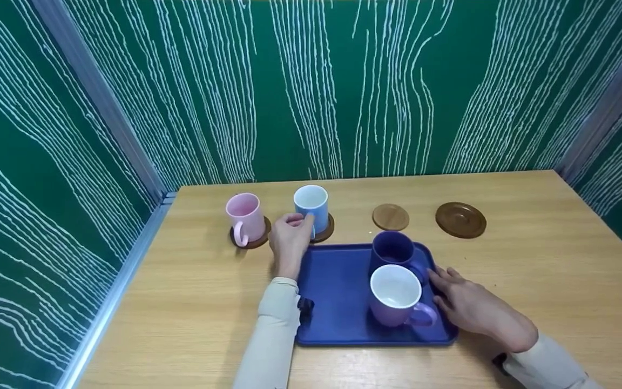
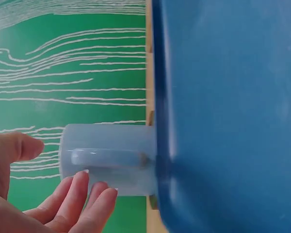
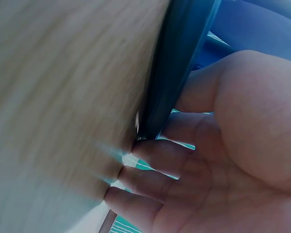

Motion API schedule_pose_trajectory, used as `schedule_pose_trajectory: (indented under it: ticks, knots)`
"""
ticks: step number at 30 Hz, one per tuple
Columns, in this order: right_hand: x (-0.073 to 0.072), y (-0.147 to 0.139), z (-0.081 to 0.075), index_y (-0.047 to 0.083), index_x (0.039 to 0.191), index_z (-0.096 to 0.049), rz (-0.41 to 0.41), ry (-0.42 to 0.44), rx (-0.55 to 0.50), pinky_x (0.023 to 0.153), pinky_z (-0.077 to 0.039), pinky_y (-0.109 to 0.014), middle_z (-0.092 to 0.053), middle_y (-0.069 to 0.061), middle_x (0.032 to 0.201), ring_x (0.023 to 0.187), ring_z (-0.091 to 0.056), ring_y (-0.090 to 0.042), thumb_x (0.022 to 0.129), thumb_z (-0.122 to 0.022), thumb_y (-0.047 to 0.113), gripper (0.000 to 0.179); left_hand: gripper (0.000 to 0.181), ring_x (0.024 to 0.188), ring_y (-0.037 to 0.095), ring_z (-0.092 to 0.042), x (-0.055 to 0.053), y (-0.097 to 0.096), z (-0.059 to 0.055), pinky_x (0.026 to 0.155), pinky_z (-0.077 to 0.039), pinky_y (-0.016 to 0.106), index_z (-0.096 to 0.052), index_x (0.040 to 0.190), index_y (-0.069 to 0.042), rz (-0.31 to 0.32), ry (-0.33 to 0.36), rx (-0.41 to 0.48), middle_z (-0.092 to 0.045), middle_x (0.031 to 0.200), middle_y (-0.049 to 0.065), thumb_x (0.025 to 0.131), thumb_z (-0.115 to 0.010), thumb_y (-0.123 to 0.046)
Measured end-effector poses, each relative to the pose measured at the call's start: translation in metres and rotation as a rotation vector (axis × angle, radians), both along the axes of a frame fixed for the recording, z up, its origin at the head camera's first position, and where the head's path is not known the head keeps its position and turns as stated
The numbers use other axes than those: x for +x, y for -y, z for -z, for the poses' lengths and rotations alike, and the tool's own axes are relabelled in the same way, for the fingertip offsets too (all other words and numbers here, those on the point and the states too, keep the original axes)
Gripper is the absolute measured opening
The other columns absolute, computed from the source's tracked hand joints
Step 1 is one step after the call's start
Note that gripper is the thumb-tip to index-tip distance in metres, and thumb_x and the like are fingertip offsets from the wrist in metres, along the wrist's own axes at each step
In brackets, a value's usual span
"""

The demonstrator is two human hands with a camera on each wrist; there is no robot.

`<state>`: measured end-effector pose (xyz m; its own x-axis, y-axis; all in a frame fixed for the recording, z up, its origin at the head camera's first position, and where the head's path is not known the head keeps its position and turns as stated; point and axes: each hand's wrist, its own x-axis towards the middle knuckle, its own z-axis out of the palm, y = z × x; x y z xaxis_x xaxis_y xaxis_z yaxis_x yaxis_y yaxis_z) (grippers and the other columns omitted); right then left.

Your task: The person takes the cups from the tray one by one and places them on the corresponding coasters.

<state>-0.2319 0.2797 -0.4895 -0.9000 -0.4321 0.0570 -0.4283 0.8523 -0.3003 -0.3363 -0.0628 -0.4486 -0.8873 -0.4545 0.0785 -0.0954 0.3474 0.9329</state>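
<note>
A light blue mug (image 1: 319,217) stands upright on a dark round coaster (image 1: 328,231) behind the blue tray (image 1: 338,292). My left hand (image 1: 289,240) is beside its handle. In the left wrist view, the thumb and fingers are spread near the mug (image 2: 111,182), not closed round it. My right hand (image 1: 467,302) lies at the tray's right edge. Its fingertips touch the table in the right wrist view, and the thumb is by the tray rim (image 3: 172,63). On the tray's right half stand a dark blue mug (image 1: 384,259) and, nearer me, a purple mug (image 1: 389,314).
A pink mug (image 1: 251,224) stands on a dark coaster (image 1: 261,241) at the left. Behind the tray, to the right, lie a light wooden coaster (image 1: 391,217) and a brown saucer-like disc (image 1: 461,220). A green wall (image 1: 365,108) with white lines rises at the table's back edge.
</note>
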Motion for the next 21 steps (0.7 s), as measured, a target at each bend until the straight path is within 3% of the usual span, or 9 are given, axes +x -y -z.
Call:
schedule_pose_trajectory:
  ticks: [5, 9, 17, 21]
  knots:
    - [0.000, 0.000, 0.000, -0.009, 0.145, -0.052, -0.014, -0.014, 0.005, 0.104, -0.044, -0.069, -0.047, -0.035, 0.150, 0.134, -0.046, -0.060, 0.099, -0.065, 0.015, 0.054, 0.026, 0.089, 0.019, -0.074, 0.004, 0.000, -0.016, 0.088, -0.054, 0.038, -0.078, 0.102, -0.011, -0.034, -0.080, -0.024, -0.078, 0.092, 0.002, 0.086, -0.074, -0.031]
    - [0.000, -0.001, 0.000, -0.009, 0.145, -0.053, -0.010, -0.013, 0.007, 0.104, -0.044, -0.068, -0.047, -0.035, 0.150, 0.134, -0.046, -0.060, 0.099, -0.066, 0.015, 0.054, 0.025, 0.092, 0.019, -0.072, 0.011, -0.001, -0.032, 0.089, -0.054, 0.038, -0.077, 0.106, -0.011, -0.017, -0.115, -0.017, -0.077, 0.096, 0.002, 0.090, -0.070, -0.029]
    - [0.000, 0.000, 0.000, -0.009, 0.146, -0.052, -0.008, -0.004, 0.008, 0.105, -0.043, -0.069, -0.046, -0.034, 0.151, 0.135, -0.045, -0.060, 0.099, -0.066, 0.015, 0.054, 0.019, 0.090, 0.017, -0.073, 0.032, -0.006, -0.059, 0.084, -0.059, 0.037, -0.077, 0.105, -0.009, 0.090, -0.303, -0.067, -0.077, 0.098, 0.005, 0.093, -0.067, -0.020]
    - [0.000, 0.000, 0.001, -0.009, 0.146, -0.052, 0.001, -0.008, 0.005, 0.105, -0.042, -0.069, -0.046, -0.034, 0.151, 0.135, -0.045, -0.060, 0.099, -0.065, 0.015, 0.054, 0.017, 0.094, 0.017, -0.073, 0.044, -0.007, -0.068, 0.088, -0.059, 0.041, -0.077, 0.106, -0.012, 0.158, -0.348, -0.105, -0.077, 0.102, 0.003, 0.094, -0.067, -0.018]
